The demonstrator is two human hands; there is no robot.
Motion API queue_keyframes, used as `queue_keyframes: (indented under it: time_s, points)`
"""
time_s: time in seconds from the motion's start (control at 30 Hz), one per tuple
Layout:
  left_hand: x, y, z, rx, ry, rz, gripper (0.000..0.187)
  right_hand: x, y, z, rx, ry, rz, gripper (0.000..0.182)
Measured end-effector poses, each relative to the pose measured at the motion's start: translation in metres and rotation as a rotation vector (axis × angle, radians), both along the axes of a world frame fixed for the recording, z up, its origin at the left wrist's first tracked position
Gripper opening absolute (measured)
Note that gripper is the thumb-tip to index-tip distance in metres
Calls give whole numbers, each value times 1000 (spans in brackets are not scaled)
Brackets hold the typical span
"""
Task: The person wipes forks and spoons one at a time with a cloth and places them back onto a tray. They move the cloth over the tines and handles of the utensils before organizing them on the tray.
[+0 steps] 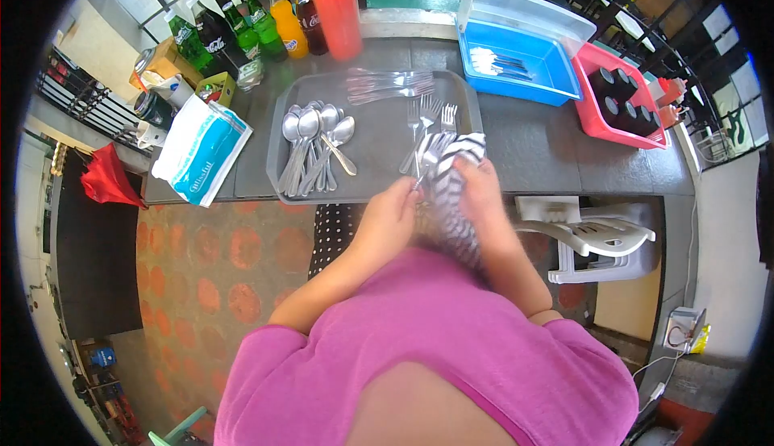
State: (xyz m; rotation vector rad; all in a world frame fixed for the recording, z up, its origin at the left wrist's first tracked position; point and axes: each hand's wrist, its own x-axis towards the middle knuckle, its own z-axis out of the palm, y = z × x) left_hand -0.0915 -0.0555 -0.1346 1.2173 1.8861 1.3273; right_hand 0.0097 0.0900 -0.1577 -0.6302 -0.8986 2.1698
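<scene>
My left hand [391, 210] is closed, pinching the handle of a fork [434, 152] just over the front edge of the grey tray [278, 152]. My right hand [481, 192] grips a black-and-white striped cloth [451, 218], which lies behind and around the fork's head. The cloth hangs down toward my body. Beyond my hands, a few loose forks [429, 111] point away from me on the tray. A neat row of forks [391, 85] lies crosswise at the tray's back. Spoons [310, 143] are piled at its left side.
Left of the tray stands a white-and-teal tissue pack [211, 156]. Soda bottles [262, 27] and a red straw container [334, 10] line the back. A blue lidded box [516, 35] with cutlery and a pink basket [625, 131] of dark-capped containers sit at right.
</scene>
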Motion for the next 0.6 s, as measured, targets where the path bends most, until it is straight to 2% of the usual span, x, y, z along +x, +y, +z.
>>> queue_keyframes:
  time_s: [0.07, 0.1, 0.33, 0.6]
  points:
    - [2, 1, 0, -2, 27, 3, 13, -1, -13, 2, 109, -56, 123, 13]
    - [3, 0, 0, -5, 63, -3, 14, -1, -19, 13, 84, -76, 147, 13]
    - [5, 0, 10, -104, 132, -51, 14, -4, -22, 10, -27, -28, -11, 14]
    - [9, 0, 10, -103, 176, -49, 13, 3, -16, 3, 19, -51, 53, 18]
